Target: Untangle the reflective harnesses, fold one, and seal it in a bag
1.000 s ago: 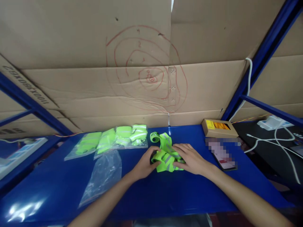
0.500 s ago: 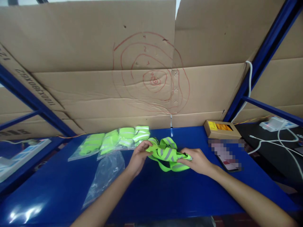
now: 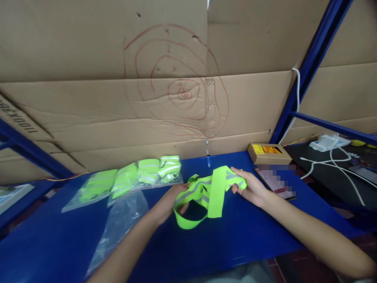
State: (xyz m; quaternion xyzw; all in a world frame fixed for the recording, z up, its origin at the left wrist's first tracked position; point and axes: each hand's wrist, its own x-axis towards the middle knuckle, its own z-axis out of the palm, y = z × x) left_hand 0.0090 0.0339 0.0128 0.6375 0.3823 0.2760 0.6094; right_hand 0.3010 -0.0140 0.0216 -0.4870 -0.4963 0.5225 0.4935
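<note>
R hand (image 3: 253, 189) is pinching green strap (image 3: 216, 192) at its R end; strap's running sideways btwn hands, loop (image 3: 189, 224) hanging nearer L hand (image 3: 173, 197), whose grip it's partly hiding, can't tell.

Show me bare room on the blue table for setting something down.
Bare: left of the plastic bag, and between the held green straps and the table's near edge. Crowded: back left, with bagged bundles; back right, with box and phone.
</note>
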